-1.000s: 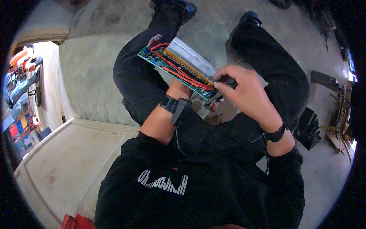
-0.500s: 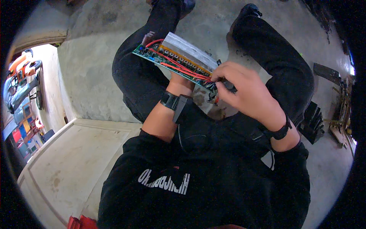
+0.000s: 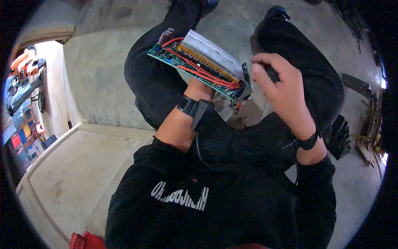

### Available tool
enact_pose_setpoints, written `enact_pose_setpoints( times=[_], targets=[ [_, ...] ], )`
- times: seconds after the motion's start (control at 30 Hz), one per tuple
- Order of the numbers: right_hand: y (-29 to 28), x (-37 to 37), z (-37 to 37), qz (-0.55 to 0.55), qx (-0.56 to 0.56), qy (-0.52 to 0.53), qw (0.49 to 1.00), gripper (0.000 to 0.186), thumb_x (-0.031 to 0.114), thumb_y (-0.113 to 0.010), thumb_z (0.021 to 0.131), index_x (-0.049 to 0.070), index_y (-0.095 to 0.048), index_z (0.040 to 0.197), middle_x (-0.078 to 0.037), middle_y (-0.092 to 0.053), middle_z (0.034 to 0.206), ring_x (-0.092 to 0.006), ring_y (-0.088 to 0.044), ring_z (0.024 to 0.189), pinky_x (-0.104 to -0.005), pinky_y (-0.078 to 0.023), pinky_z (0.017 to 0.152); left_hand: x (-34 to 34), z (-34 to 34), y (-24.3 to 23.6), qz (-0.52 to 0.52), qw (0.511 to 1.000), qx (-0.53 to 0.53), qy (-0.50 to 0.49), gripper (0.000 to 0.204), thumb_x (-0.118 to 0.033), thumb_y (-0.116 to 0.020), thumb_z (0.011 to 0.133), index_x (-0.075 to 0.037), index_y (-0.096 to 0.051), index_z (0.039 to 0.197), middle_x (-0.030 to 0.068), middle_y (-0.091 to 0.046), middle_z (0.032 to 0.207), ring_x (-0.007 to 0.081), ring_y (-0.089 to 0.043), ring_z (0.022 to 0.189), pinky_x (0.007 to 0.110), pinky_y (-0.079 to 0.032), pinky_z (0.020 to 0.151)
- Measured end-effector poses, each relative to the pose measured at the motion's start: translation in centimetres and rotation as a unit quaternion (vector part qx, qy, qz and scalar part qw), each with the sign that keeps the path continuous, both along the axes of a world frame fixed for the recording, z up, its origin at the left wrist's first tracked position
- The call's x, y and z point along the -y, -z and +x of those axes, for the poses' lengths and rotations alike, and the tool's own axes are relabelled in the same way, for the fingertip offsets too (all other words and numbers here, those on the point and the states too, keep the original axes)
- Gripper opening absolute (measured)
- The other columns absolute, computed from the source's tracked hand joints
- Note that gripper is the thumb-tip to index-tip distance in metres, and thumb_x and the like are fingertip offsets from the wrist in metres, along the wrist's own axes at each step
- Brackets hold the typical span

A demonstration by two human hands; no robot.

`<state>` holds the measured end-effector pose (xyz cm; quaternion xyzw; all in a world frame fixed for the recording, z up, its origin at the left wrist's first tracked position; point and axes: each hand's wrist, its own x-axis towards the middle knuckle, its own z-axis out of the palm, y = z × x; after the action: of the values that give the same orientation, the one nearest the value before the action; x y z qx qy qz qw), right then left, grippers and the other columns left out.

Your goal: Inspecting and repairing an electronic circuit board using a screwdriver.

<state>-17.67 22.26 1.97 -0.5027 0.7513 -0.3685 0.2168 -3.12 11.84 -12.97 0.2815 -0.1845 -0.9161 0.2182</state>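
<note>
A green circuit board (image 3: 172,62) with a long silver heat sink (image 3: 211,52) hangs tilted over my lap. My left hand (image 3: 200,88) supports it from beneath; its fingers are hidden behind the board. Red wires (image 3: 203,74) run along the board and gather at its right end, where black tape (image 3: 247,85) wraps the bundle. One end of the tape sticks up beside the heat sink. Just right of that end, my right hand (image 3: 282,79) is off the board, thumb and forefinger slightly apart with nothing visible between them.
My bent legs (image 3: 151,70) frame the board above a grey concrete floor (image 3: 103,83). A pale panel (image 3: 83,166) lies at my left, with a red object (image 3: 87,240) by its near edge. Dark ridged pieces (image 3: 339,137) and wood scraps (image 3: 367,151) lie on the right.
My right hand has let go of the wire bundle and moved up and right. Black tape now shows around the bundle. The board has shifted slightly right.
</note>
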Motion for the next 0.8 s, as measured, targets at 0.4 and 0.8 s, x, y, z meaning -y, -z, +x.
enact_pose_setpoints(
  times=[0.4, 0.8],
  targets=[
    [0.7, 0.7, -1.6, 0.112, 0.147, 0.084, 0.979, 0.026, 0.023, -0.066, 0.089, -0.001, -0.065, 0.101, -0.011, -0.069, 0.086, -0.0205, -0.068, 0.076, -0.0307, -0.051, 0.071, 0.2, 0.6, 1.1, -0.030, 0.990, -0.104, 0.091, 0.035, -0.037, -0.041, 0.103, -0.009, -0.051, 0.123, 0.0123, -0.059, 0.119, 0.0278, -0.059, 0.108, 0.044, -0.051, 0.094],
    [2.4, 0.0, 0.6, 0.091, -0.041, -0.062, 0.993, 0.083, 0.034, -0.077, 0.075, 0.011, -0.039, 0.145, -0.022, -0.055, 0.122, -0.0380, -0.054, 0.112, -0.0426, -0.043, 0.099, 0.8, 0.3, 2.5, 0.062, 0.959, -0.247, 0.126, 0.042, -0.043, -0.035, 0.104, -0.011, -0.047, 0.128, 0.0129, -0.055, 0.127, 0.0285, -0.055, 0.116, 0.045, -0.047, 0.099]
  ],
)
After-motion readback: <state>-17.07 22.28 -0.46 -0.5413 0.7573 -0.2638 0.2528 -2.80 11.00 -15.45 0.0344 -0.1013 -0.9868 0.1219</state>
